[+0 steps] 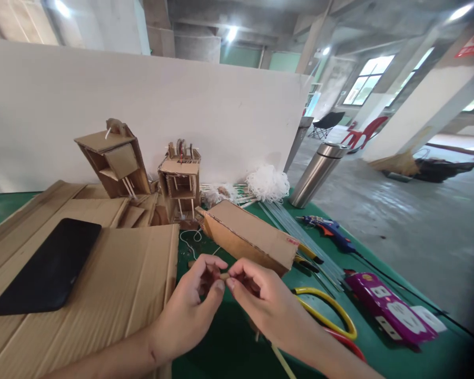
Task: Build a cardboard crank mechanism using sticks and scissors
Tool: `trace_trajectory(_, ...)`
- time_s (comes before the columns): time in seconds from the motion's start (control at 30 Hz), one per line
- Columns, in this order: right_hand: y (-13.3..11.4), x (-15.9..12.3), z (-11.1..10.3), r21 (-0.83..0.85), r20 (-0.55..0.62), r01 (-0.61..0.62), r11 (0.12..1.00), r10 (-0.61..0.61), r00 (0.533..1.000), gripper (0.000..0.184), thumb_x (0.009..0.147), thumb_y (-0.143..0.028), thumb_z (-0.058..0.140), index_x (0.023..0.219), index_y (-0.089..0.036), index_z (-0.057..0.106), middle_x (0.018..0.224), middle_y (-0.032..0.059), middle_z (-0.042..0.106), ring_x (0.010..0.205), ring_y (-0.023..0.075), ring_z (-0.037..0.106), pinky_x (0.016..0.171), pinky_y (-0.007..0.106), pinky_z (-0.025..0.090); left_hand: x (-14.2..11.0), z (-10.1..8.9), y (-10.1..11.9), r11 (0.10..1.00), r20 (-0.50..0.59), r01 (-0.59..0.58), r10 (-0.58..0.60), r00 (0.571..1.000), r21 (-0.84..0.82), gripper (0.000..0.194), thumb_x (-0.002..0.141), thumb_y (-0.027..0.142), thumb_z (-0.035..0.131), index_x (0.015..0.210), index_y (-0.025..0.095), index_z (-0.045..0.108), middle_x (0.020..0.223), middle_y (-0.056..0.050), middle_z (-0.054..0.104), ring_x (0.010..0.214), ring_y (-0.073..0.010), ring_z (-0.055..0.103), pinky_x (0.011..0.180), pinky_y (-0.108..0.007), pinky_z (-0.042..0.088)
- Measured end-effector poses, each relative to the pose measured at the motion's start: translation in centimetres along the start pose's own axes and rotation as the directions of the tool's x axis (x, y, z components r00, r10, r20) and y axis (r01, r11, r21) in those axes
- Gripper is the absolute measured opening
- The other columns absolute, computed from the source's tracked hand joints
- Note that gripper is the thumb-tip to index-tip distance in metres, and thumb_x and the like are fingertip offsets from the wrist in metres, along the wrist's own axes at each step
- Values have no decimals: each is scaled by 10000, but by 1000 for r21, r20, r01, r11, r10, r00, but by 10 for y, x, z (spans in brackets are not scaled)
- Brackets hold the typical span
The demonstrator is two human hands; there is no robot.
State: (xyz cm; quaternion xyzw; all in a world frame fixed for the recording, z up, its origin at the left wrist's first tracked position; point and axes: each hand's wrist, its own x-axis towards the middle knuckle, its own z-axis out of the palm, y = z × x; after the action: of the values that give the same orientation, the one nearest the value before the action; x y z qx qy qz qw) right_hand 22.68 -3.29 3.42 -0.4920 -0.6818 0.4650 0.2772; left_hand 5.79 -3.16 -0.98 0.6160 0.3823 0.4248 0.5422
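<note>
Both hands meet at the fingertips over the green table, in front of a long cardboard box (253, 229). Between them is a small tan piece (224, 276) that looks like cardboard, mostly hidden by the fingers. My left hand (195, 305) pinches it from the left with thumb and forefinger. From the other side, the thumb and forefinger of my right hand (260, 295) also close on it. A thin wooden stick (282, 362) lies below my right hand.
Cardboard sheets (150, 273) with a black tablet (47, 268) lie left. Cardboard models (114, 158) stand behind. On the right are a steel flask (319, 173), a glue gun (332, 231), yellow-handled scissors (339, 310), clear glue sticks (296, 237) and a purple power strip (389, 305).
</note>
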Motion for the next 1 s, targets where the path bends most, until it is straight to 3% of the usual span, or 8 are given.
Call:
trace_trajectory(0.17, 7, 4, 5, 232, -3, -49, 971, 51, 999, 287, 917, -418, 518, 766, -174, 522, 649, -33, 470, 541, 93, 363, 481, 222, 290, 1, 0, 3, 1000, 34, -23, 23, 999, -5, 152, 954, 267, 506, 1106, 258, 489, 928, -2, 541, 827, -150, 546, 740, -288, 475)
trace_trajectory(0.33, 6, 2, 6, 260, 10, -91, 961, 92, 996, 321, 926, -465, 489, 803, -176, 557, 677, -12, 551, 466, 80, 384, 438, 224, 298, 2, 0, 8, 996, 24, -38, 36, 999, 86, 129, 955, 286, 511, 1070, 247, 555, 902, -2, 574, 799, -148, 585, 759, -303, 476)
trace_trajectory(0.47, 9, -14, -8, -108, -74, 0, 994, -8, 997, 276, 963, -415, 424, 961, -197, 593, 721, 9, 589, 577, 139, 508, 511, 250, 379, 3, 0, 8, 991, -35, 7, -2, 999, 132, 163, 928, 285, 533, 1078, 250, 589, 956, -20, 605, 856, -171, 596, 758, -307, 490)
trace_trajectory(0.57, 32, -36, -26, -538, -129, 27, 843, -114, 985, 252, 958, -300, 374, 911, -214, 606, 832, 53, 649, 723, 208, 619, 625, 327, 468, 3, -1, 6, 993, -30, 70, -67, 997, 94, 199, 925, 307, 540, 1107, 249, 598, 1002, -37, 645, 889, -186, 611, 763, -316, 510)
trace_trajectory(0.67, 74, -62, -44, -752, -144, -17, 659, -139, 980, 255, 905, -265, 400, 915, -220, 650, 937, 99, 690, 888, 294, 665, 725, 431, 534, 2, -1, 4, 995, 4, 90, -91, 996, 51, 241, 948, 329, 507, 1155, 250, 600, 1035, -52, 659, 916, -193, 618, 758, -313, 527)
trace_trajectory(0.8, 116, -85, -61, -838, -210, -78, 540, -187, 960, 372, 828, -241, 450, 1144, -206, 642, 1191, 136, 660, 1054, 313, 664, 820, 432, 573, -1, -2, 1, 995, 21, 91, -92, 996, 33, 285, 961, 314, 467, 1197, 257, 615, 1015, -54, 636, 867, -176, 596, 732, -301, 539)
trace_trajectory(0.9, 121, -87, -69, -837, -236, -149, 527, -102, 967, 403, 801, -246, 488, 1163, -186, 655, 1221, 148, 658, 1081, 325, 660, 827, 426, 592, -1, -3, 0, 997, 7, 76, -77, 997, 24, 300, 960, 289, 448, 1199, 262, 626, 986, -49, 601, 807, -161, 573, 703, -297, 540)
trace_trajectory(1.0, 118, -79, -72, -855, -140, -89, 512, -62, 988, 460, 751, -192, 527, 1184, -146, 677, 1217, 155, 674, 1146, 351, 623, 941, 474, 551, 0, -3, 1, 999, 2, 42, -42, 999, 17, 290, 948, 266, 464, 1182, 267, 635, 959, -36, 562, 758, -146, 550, 674, -289, 534)
